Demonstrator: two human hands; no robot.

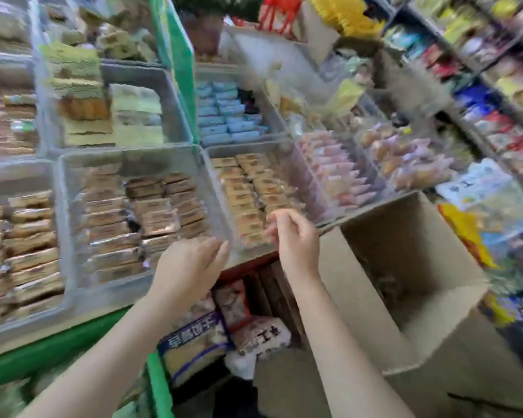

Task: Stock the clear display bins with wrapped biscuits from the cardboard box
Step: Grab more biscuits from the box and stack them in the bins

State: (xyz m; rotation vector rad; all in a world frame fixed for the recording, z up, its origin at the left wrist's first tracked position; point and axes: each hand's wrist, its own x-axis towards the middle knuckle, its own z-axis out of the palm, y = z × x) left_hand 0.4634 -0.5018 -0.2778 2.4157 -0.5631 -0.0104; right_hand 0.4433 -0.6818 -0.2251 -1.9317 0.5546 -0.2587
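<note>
Biscuits (242,191) in tan wrappers are seen lined in two rows inside the clear bin (284,158) at the centre of the frame, among other filled bins across the left half. The cardboard box (411,297) is set open at lower right, just beside the bin's front edge; its inside looks nearly bare, though blur hides much. Both hands are held over the bin's near rim. The left hand (191,263) is relaxed, fingers loosely extended, holding nothing. The right hand (296,236) is raised with fingertips drawn together; whether a wrapper is pinched cannot be told. Placement appears finished or finishing; next, a reach into the box is probably called for.
</note>
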